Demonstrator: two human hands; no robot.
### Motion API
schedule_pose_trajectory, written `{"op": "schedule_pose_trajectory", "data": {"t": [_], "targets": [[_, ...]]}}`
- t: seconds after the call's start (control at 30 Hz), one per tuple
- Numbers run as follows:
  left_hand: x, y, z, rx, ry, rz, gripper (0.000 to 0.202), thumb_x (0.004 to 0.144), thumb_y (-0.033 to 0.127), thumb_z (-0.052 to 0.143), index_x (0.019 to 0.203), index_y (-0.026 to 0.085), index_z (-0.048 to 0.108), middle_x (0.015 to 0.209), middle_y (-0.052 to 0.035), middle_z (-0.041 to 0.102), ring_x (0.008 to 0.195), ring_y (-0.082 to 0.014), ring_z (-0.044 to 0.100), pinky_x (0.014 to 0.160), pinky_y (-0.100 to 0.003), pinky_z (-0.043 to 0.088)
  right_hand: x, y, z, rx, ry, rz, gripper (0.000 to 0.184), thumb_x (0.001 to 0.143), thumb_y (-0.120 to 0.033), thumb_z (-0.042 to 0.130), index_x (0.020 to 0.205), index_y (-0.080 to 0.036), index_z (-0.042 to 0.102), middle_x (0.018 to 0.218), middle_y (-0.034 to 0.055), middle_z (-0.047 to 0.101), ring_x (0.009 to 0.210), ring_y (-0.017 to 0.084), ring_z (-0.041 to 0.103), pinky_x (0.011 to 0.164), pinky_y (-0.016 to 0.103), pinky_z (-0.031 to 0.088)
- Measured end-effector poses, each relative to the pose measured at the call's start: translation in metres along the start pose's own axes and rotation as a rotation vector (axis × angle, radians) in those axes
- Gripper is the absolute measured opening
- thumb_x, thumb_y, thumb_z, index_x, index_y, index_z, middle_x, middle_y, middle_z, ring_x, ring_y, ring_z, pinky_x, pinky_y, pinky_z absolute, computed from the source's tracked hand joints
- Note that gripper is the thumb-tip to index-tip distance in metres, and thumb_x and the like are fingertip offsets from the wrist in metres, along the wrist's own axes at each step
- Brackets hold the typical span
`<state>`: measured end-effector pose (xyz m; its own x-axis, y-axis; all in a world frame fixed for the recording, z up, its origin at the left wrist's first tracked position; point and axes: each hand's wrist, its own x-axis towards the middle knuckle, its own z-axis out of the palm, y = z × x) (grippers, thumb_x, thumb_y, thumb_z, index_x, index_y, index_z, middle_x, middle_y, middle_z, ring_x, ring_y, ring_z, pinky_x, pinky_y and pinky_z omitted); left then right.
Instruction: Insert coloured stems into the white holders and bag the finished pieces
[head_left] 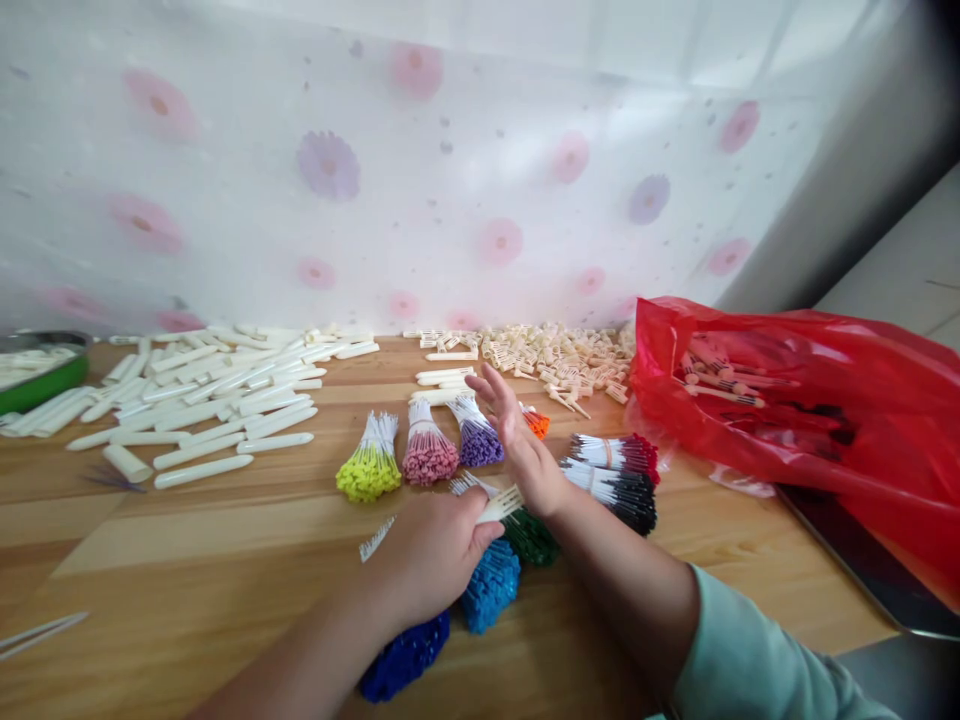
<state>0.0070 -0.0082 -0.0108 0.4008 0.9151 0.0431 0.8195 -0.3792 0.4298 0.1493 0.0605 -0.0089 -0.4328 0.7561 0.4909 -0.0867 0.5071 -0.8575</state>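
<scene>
My left hand point(431, 550) is closed around a cream slotted pen part point(501, 505), whose slotted end points up and right. Just beyond it, my right hand point(523, 450) is raised with fingers stretched out, holding nothing visible. Bundles of thin white-stemmed refills lie around both hands: yellow point(369, 470), pink point(430, 450), purple point(478, 440) and orange point(535, 422) behind. Red point(643, 456) and black point(628, 500) bundles lie to the right. Green point(531, 537), light blue point(491, 588) and dark blue point(405, 657) ones sit nearer, partly hidden by my hands.
White pen barrels point(225, 390) are heaped at left, beside a green bowl point(45, 388). Small cream slotted parts point(559, 355) are piled at the back. A red plastic bag point(787, 420) holding pen parts covers part of a dark flat object point(840, 560). Tweezers point(43, 632) lie front left.
</scene>
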Motion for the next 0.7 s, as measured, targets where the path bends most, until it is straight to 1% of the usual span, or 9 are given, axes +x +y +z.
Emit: {"op": "schedule_pose_trajectory", "data": {"t": [0.07, 0.17, 0.27, 0.37, 0.47, 0.53, 0.6, 0.7], "targets": [[0.002, -0.002, 0.000, 0.009, -0.005, 0.001, 0.025, 0.089, 0.037, 0.043, 0.082, 0.020, 0.061, 0.076, -0.0067, 0.069, 0.070, -0.0235, 0.064, 0.060, -0.028, 0.038, 0.000, 0.002, 0.001, -0.033, 0.002, -0.022, 0.059, 0.093, -0.056, 0.029, 0.145, -0.030, 0.019, 0.147, 0.0066, 0.033, 0.138, 0.022, 0.025, 0.114, 0.047, 0.016], [0.003, -0.005, -0.004, 0.014, -0.011, -0.005, 0.026, 0.089, 0.037, 0.043, 0.081, 0.020, 0.060, 0.076, -0.0070, 0.068, 0.069, -0.0239, 0.064, 0.059, -0.028, 0.038, -0.001, 0.001, 0.005, -0.014, 0.028, -0.024, 0.057, 0.094, -0.055, 0.026, 0.145, -0.031, 0.018, 0.146, 0.0060, 0.035, 0.137, 0.022, 0.027, 0.113, 0.047, 0.019], [0.002, -0.004, -0.012, -0.049, -0.005, -0.017, 0.024, 0.088, 0.037, 0.044, 0.079, 0.020, 0.059, 0.078, -0.0060, 0.068, 0.072, -0.0230, 0.063, 0.060, -0.027, 0.039, -0.001, -0.003, 0.008, -0.001, 0.085, -0.010, 0.057, 0.094, -0.057, 0.024, 0.145, -0.032, 0.018, 0.144, 0.0050, 0.037, 0.137, 0.022, 0.029, 0.112, 0.047, 0.022], [-0.001, 0.000, -0.017, -0.135, -0.028, -0.008, 0.025, 0.088, 0.037, 0.045, 0.076, 0.020, 0.059, 0.074, -0.0046, 0.067, 0.068, -0.0208, 0.062, 0.059, -0.026, 0.039, -0.001, -0.007, 0.008, 0.042, 0.085, 0.035, 0.058, 0.093, -0.059, 0.020, 0.144, -0.031, 0.019, 0.140, 0.0061, 0.042, 0.134, 0.023, 0.033, 0.110, 0.049, 0.024], [-0.002, 0.002, -0.018, -0.211, -0.052, 0.033, 0.025, 0.088, 0.037, 0.045, 0.078, 0.020, 0.060, 0.074, -0.0042, 0.067, 0.068, -0.0198, 0.062, 0.061, -0.026, 0.040, -0.001, -0.009, 0.007, 0.060, 0.072, 0.055, 0.059, 0.093, -0.059, 0.017, 0.145, -0.031, 0.016, 0.141, 0.0067, 0.041, 0.134, 0.023, 0.033, 0.109, 0.050, 0.026], [-0.002, 0.001, -0.016, -0.189, -0.042, 0.036, 0.024, 0.087, 0.036, 0.045, 0.079, 0.020, 0.061, 0.075, -0.0046, 0.067, 0.068, -0.0204, 0.062, 0.061, -0.027, 0.041, -0.002, -0.008, 0.006, 0.008, 0.050, 0.034, 0.058, 0.094, -0.058, 0.020, 0.145, -0.031, 0.017, 0.141, 0.0068, 0.040, 0.135, 0.022, 0.032, 0.109, 0.049, 0.026], [-0.001, -0.001, -0.013, -0.112, -0.013, 0.019, 0.023, 0.086, 0.036, 0.047, 0.081, 0.020, 0.062, 0.076, -0.0058, 0.068, 0.068, -0.0223, 0.063, 0.060, -0.028, 0.040, -0.003, -0.007, 0.006, -0.047, 0.034, -0.008, 0.058, 0.094, -0.056, 0.025, 0.144, -0.029, 0.020, 0.140, 0.0080, 0.041, 0.134, 0.023, 0.033, 0.110, 0.048, 0.024], [-0.003, -0.002, -0.009, -0.027, 0.032, 0.002, 0.022, 0.085, 0.036, 0.048, 0.083, 0.021, 0.063, 0.079, -0.0079, 0.069, 0.071, -0.0251, 0.064, 0.061, -0.029, 0.040, -0.003, -0.005, 0.007, -0.048, 0.031, -0.025, 0.057, 0.094, -0.054, 0.027, 0.144, -0.027, 0.021, 0.137, 0.0090, 0.043, 0.132, 0.022, 0.036, 0.110, 0.046, 0.025]]}}
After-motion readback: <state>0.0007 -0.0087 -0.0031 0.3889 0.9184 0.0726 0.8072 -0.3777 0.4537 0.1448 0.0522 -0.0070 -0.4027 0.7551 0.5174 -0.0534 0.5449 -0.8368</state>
